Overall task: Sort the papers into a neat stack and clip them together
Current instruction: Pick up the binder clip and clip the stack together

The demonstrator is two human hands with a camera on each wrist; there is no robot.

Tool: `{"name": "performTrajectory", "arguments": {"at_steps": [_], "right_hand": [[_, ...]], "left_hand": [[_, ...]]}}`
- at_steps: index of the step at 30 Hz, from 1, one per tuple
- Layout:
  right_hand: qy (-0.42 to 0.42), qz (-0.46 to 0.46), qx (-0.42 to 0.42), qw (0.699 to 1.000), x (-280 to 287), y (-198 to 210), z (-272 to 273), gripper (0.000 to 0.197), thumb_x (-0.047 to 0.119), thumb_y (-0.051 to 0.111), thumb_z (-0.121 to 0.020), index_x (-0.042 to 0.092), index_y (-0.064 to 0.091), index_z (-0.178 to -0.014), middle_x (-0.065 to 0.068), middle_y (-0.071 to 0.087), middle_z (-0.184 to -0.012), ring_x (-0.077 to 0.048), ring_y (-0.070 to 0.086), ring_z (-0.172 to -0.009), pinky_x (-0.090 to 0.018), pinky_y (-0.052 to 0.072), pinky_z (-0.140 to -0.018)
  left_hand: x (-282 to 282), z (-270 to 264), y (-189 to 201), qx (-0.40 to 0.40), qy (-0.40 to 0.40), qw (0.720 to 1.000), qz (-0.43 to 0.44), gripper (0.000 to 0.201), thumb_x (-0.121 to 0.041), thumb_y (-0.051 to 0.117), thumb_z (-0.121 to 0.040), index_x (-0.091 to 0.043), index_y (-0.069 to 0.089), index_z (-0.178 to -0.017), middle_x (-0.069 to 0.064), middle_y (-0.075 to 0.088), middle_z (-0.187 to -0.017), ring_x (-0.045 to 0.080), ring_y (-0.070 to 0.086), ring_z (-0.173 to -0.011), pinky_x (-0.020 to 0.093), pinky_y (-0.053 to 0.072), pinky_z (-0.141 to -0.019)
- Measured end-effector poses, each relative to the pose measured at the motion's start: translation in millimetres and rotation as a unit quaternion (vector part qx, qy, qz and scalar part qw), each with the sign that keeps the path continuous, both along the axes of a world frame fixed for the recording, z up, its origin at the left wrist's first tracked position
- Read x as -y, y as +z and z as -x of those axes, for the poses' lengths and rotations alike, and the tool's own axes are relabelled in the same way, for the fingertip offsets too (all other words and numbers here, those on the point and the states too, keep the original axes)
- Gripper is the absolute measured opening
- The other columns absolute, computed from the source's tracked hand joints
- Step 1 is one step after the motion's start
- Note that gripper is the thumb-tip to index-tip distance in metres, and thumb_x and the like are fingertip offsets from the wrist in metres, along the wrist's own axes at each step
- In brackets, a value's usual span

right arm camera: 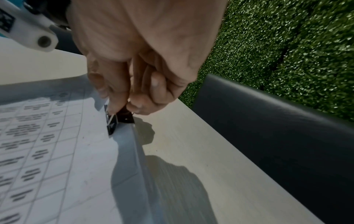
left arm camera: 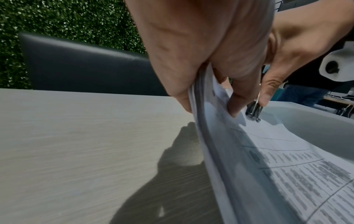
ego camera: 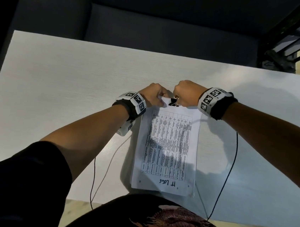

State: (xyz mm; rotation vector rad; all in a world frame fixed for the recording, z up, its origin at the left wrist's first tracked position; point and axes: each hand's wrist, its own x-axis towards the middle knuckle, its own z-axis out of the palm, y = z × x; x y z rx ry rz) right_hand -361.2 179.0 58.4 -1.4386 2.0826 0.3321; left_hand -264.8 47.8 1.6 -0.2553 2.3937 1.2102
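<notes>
At the far left corner of the papers (ego camera: 166, 148), my left hand (ego camera: 153, 97) pinches the sheets, fingers (left arm camera: 237, 97) on top and thumb beneath, lifting that edge off the worktop (ego camera: 65, 86) so it bows upward. Just to the right, at the middle of the far edge, the black binder clip (ego camera: 173, 102) sits on the paper's edge, and my right hand (ego camera: 186, 94) grips its wire handles between thumb and fingertips. The stack lies squared in front of me, near edge close to my body. To do this step well, I judge I should keep the left pinch firm so no sheet slides, squeeze the handles fully, push the clip's mouth deep over every sheet, then let go slowly; a shallow bite could pop off or miss the lowest pages. Pale wood-grain worktop spreads on both sides, thin cables (ego camera: 225, 176) trailing across it. Beyond its far edge stands a dark cushioned seat (ego camera: 154, 28), backed by a green hedge wall (right arm camera: 287, 37).
</notes>
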Motion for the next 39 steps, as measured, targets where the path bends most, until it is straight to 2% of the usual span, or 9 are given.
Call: {"name": "performTrajectory", "arguments": {"at_steps": [6,12,16,21,25,29,31,35,39], "right_hand": [[-0.011,-0.019,0.036,0.999,7.3,-5.0,5.7,0.015,0.013,0.067,-0.079,0.002,0.061,-0.072,-0.006,0.049,-0.056,-0.026,0.049,-0.054,-0.025,0.037,-0.045],[-0.099,0.052,0.053,0.992,1.4,-20.1,7.9,0.034,0.013,0.071,-0.083,0.009,0.059,-0.115,-0.01,0.057,-0.111,-0.028,0.06,-0.091,-0.038,0.052,-0.077],[-0.191,0.149,0.037,0.969,-6.9,-34.2,-0.2,0.003,0.004,0.065,-0.085,0.003,0.067,-0.087,-0.012,0.059,-0.099,-0.03,0.06,-0.086,-0.035,0.049,-0.075],[-0.319,0.289,0.085,0.898,-18.9,-45.0,-15.4,0.008,-0.003,0.062,-0.085,-0.001,0.069,-0.08,-0.008,0.058,-0.084,-0.018,0.054,-0.075,-0.022,0.04,-0.068],[-0.253,0.376,-0.012,0.891,-35.3,-57.3,-48.5,0.011,0.0,0.065,-0.083,0.004,0.064,-0.073,-0.008,0.061,-0.082,-0.024,0.058,-0.066,-0.027,0.047,-0.066],[-0.193,0.346,-0.051,0.917,-51.1,-77.3,-77.1,0.011,-0.001,0.077,-0.072,0.003,0.067,-0.069,-0.01,0.064,-0.077,-0.029,0.061,-0.07,-0.038,0.055,-0.067],[-0.183,0.324,-0.04,0.927,-52.4,-76.6,-79.6,0.005,0.009,0.073,-0.081,0.005,0.071,-0.08,-0.01,0.066,-0.089,-0.031,0.061,-0.086,-0.041,0.049,-0.081],[-0.304,0.335,0.004,0.892,-40.6,-58.5,-61.6,0.044,0.022,0.067,-0.087,0.012,0.056,-0.129,-0.007,0.054,-0.133,-0.026,0.044,-0.127,-0.039,0.03,-0.105],[-0.244,0.194,0.043,0.949,-25.6,-48.3,-30.4,0.065,0.021,0.07,-0.084,0.014,0.041,-0.142,-0.003,0.041,-0.148,-0.02,0.031,-0.139,-0.041,0.023,-0.113]], "left_hand": [[2.9,-0.5,3.4,0.029,0.041,0.999,-0.019,0.036,-0.005,0.078,-0.077,0.0,0.057,-0.106,0.001,0.057,-0.083,0.014,0.053,-0.076,0.024,0.043,-0.071],[11.9,-6.2,-10.4,0.046,0.117,0.987,-0.101,0.025,0.001,0.078,-0.076,-0.007,0.063,-0.095,0.004,0.063,-0.087,0.016,0.06,-0.078,0.026,0.047,-0.077],[11.8,-17.6,-18.0,0.036,0.276,0.941,-0.191,0.031,0.008,0.077,-0.072,0.001,0.069,-0.101,0.002,0.07,-0.094,0.007,0.066,-0.087,0.024,0.054,-0.082],[-0.5,-46.0,-39.1,0.137,0.402,0.878,-0.221,0.047,-0.027,0.087,-0.066,-0.007,0.066,-0.103,0.008,0.067,-0.097,0.023,0.063,-0.088,0.032,0.052,-0.08],[-9.9,-54.7,-42.4,0.075,0.44,0.858,-0.255,0.014,-0.012,0.075,-0.082,-0.004,0.069,-0.092,0.007,0.065,-0.079,0.016,0.059,-0.066,0.023,0.049,-0.064],[-12.4,-52.8,-36.7,0.054,0.432,0.861,-0.265,0.011,-0.013,0.076,-0.082,-0.016,0.066,-0.076,-0.001,0.066,-0.07,0.016,0.059,-0.069,0.03,0.048,-0.073],[-11.4,-52.8,-36.1,0.053,0.426,0.863,-0.266,0.008,-0.013,0.075,-0.082,-0.013,0.067,-0.083,0.003,0.065,-0.075,0.017,0.058,-0.07,0.029,0.048,-0.073],[-10.5,-54.4,-32.7,0.035,0.402,0.875,-0.268,0.01,-0.015,0.075,-0.082,-0.009,0.069,-0.088,0.021,0.07,-0.093,0.026,0.063,-0.082,0.042,0.054,-0.08],[-12.3,-54.8,-22.0,0.028,0.389,0.876,-0.283,0.033,-0.012,0.073,-0.084,0.002,0.066,-0.112,0.024,0.068,-0.108,0.031,0.065,-0.097,0.049,0.052,-0.091]]}}
